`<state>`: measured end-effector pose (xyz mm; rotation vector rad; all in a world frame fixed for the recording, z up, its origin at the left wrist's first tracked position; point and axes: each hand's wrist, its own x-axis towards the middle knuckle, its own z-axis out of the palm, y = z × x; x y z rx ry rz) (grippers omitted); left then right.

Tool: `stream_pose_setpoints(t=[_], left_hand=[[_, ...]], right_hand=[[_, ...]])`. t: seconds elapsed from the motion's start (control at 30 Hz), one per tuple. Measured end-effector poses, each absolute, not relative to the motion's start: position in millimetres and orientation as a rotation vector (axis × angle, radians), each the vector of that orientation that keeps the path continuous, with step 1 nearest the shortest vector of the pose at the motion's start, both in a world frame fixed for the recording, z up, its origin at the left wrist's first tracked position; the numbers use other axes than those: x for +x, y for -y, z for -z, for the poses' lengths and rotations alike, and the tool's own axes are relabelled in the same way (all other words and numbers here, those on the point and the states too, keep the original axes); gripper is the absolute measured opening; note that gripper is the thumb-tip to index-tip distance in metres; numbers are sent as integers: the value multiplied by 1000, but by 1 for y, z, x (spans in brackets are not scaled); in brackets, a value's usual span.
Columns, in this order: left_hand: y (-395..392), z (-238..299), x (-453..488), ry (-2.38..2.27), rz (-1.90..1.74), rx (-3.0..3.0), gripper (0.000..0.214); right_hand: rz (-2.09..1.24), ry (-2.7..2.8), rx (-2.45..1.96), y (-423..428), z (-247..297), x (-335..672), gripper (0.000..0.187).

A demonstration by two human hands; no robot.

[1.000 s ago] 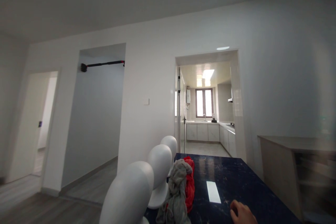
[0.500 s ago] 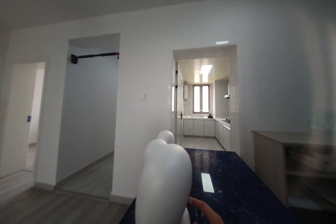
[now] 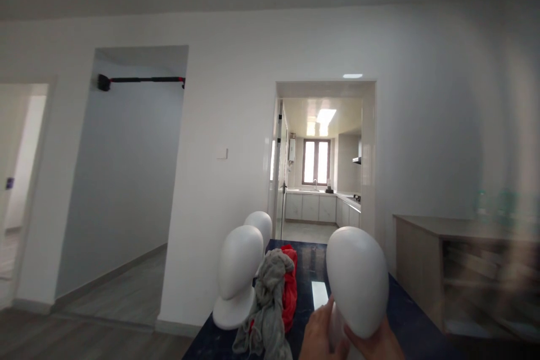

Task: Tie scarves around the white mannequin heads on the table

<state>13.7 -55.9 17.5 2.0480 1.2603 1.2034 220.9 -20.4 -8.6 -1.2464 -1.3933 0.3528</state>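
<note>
A smooth white mannequin head [image 3: 356, 278] stands out at the right side of the dark blue marbled table [image 3: 310, 270]. My left hand [image 3: 319, 333] grips its neck from the left, fingers wrapped around. On the other side, my right hand [image 3: 379, 343] is closed about the neck, just under the head; its lower part is cut off by the frame. To the left lies a crumpled grey cloth [image 3: 270, 292] over a red cloth [image 3: 290, 298]. Beside them a second mannequin head [image 3: 240, 261] sits on its round base, and a third mannequin head [image 3: 259, 225] is partly hidden behind it.
A wooden cabinet [image 3: 417, 270] with open shelves stands right of the table. Beyond the table's far end, a doorway leads to a kitchen with white cabinets [image 3: 310, 207]. At the left, a recess in the wall has a black bar [image 3: 143, 80] across its top.
The mannequin head in front has moved right, uncovering the grey and red cloths and the other heads. Both hands now show on it; before, only a few fingers at its right were visible.
</note>
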Motion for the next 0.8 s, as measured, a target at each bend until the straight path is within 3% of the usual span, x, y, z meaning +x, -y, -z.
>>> stream_pose_setpoints(t=[0.1,0.2,0.33,0.53,0.8], left_hand=[[44,-21,-14,-1393,-1286,1975,44],[40,-16,-37,-1581,-1265,1978,28],[40,-3,-43,-1651,-1038,2083,26],[34,7,-41,-1645,-999,2122,30],[29,11,-40,-1692,-948,2169,30]], right_hand=[[-289,1327,-1271,-8,12,227,92],[-289,1298,-1235,-36,3,221,101],[-359,1364,-1164,-69,-11,212,97],[-456,1468,-1157,-101,0,214,95],[-651,1510,-1084,-90,13,212,80]])
